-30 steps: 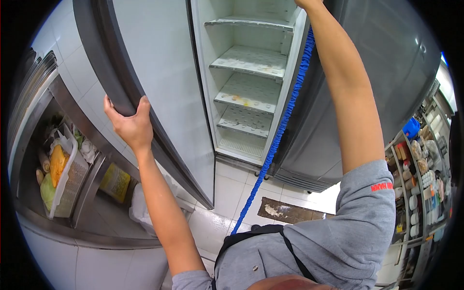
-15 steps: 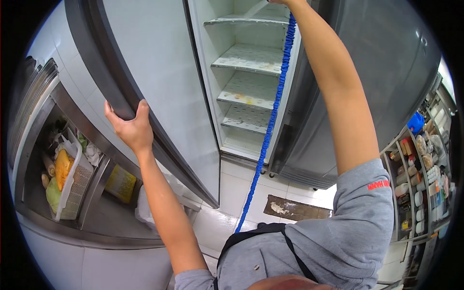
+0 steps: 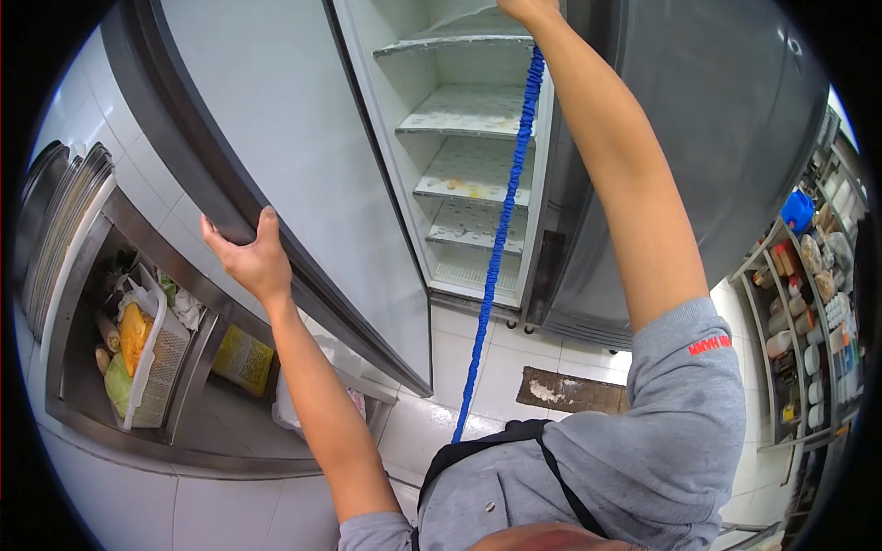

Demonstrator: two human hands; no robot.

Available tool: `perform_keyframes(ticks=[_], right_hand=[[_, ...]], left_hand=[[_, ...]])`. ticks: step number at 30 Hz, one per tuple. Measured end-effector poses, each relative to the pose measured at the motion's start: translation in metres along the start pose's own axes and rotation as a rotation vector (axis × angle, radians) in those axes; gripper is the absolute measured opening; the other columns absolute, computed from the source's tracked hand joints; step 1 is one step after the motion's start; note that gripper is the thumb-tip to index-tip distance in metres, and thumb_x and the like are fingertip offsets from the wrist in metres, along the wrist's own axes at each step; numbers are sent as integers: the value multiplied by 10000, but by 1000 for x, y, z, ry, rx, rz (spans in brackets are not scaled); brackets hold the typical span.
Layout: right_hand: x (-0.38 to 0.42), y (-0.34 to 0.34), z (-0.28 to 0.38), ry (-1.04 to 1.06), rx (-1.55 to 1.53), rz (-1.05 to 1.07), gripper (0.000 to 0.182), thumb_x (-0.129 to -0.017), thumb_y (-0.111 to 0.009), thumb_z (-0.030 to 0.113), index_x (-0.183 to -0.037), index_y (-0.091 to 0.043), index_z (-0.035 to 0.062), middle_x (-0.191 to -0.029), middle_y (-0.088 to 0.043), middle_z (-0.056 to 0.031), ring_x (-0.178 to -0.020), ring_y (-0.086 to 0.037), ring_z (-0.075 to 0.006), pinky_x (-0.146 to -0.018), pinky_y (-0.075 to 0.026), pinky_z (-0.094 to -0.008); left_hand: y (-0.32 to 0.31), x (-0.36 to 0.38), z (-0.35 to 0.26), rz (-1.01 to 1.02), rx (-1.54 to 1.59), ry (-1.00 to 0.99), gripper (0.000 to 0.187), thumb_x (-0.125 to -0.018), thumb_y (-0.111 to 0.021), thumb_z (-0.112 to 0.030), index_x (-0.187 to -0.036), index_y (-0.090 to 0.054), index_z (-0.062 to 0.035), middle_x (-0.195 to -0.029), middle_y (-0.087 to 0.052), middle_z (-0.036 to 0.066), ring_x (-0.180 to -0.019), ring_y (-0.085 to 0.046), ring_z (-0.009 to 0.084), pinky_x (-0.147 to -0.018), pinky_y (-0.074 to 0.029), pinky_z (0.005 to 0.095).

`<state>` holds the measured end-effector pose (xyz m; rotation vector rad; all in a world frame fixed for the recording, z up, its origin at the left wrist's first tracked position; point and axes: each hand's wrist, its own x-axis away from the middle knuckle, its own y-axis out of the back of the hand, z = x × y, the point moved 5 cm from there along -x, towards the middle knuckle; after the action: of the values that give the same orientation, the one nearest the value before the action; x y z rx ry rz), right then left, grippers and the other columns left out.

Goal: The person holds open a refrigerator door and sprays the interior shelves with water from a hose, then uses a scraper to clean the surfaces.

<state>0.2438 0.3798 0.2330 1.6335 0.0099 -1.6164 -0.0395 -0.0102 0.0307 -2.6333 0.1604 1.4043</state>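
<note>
My left hand [image 3: 253,257] grips the edge of the open fridge door [image 3: 303,174], thumb on the inner side and fingers round the outer side. At the top edge of the view my right hand [image 3: 530,7] is cut off, raised in front of the upper fridge shelf [image 3: 459,33]; what it holds is hidden. A blue ruffled hose [image 3: 503,220] hangs from just beneath that hand down to my apron. Wet, whitish patches and yellow stains mark the fridge shelves [image 3: 469,174].
A steel counter [image 3: 248,404] at left holds a white basket [image 3: 163,367] of vegetables beside stacked trays [image 3: 69,220]. A closed steel door [image 3: 698,156] stands right of the fridge. A dirty mat [image 3: 570,390] lies on the tiles. Shelves of bottles [image 3: 795,340] are far right.
My right hand and the top of the blue hose have moved slightly left. The spray-like streak near the hand no longer shows as clearly. My left hand stays on the door.
</note>
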Motion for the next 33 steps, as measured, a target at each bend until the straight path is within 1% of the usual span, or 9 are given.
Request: perform_keyframes(ticks=[3,6,8,13,15,21,23,27,33], right_hand=[[29,-8,-16,40,31,-2,183,-872,-607,66,-947,-751,-18,-1000,-732,-257,-987,-713,-438,-857,-573,-530],[81,-21,-28,-96,-93,5,203,-885,-602,94,-965,-762,-3,-1011,-737,-251,-994,-721,-421,-855,-577,-519],[124,-49,-44,-293,-170,219,427,-936,-674,385,-1113,-731,0,-1187,-702,-248,-1156,-653,-436,-961,-528,-521],[212,-117,-74,-565,-400,425,428,-940,-675,398,-1131,-721,18,-1158,-707,-248,-1119,-661,-442,-940,-526,-527],[226,-129,-76,-580,-507,361,427,-939,-676,402,-1116,-719,15,-1155,-706,-246,-1107,-663,-442,-928,-527,-531],[245,-128,-63,-559,-685,269,428,-948,-669,410,-1114,-702,17,-1138,-710,-236,-1090,-667,-440,-919,-523,-538],[245,-120,-61,-557,-689,292,424,-955,-662,408,-1127,-700,23,-1132,-712,-231,-1093,-668,-435,-927,-521,-537],[260,-120,-59,-548,-692,383,404,-974,-646,396,-1123,-696,25,-1139,-715,-213,-1110,-673,-410,-934,-523,-519],[277,-123,-62,-467,-710,368,401,-975,-645,389,-1125,-673,19,-1079,-723,-227,-1056,-686,-419,-896,-535,-524]], left_hand=[[-1,-1,4,6,23,-7,843,-809,-802,-200,-1460,-361,104,-1391,-542,236,-1217,-577,300,-1084,-431,383],[1,-3,10,0,-46,-37,847,-817,-801,-201,-1456,-350,123,-1409,-525,252,-1234,-566,321,-1102,-416,390],[2,-5,16,9,-46,-38,844,-822,-799,-191,-1458,-343,127,-1404,-523,250,-1230,-564,312,-1099,-418,385],[0,-3,-3,45,18,-12,790,-847,-780,-136,-1455,-346,121,-1382,-520,228,-1209,-560,278,-1073,-440,369],[-1,-8,4,76,137,-30,732,-862,-755,-96,-1443,-359,109,-1355,-527,210,-1180,-564,258,-1043,-459,358],[2,-9,2,29,-12,-17,680,-872,-721,-62,-1432,-371,97,-1354,-530,203,-1168,-566,260,-1043,-457,359],[-2,-11,3,90,59,-2,729,-877,-726,-120,-1444,-342,129,-1392,-497,233,-1210,-544,286,-1081,-427,371],[4,-14,10,44,-123,-4,886,-880,-734,-261,-1470,-254,194,-1458,-416,300,-1304,-474,331,-1154,-348,386],[-1,-11,-2,63,-69,-30,767,-888,-730,-202,-1415,-321,176,-1358,-509,256,-1158,-564,298,-1056,-448,378]])
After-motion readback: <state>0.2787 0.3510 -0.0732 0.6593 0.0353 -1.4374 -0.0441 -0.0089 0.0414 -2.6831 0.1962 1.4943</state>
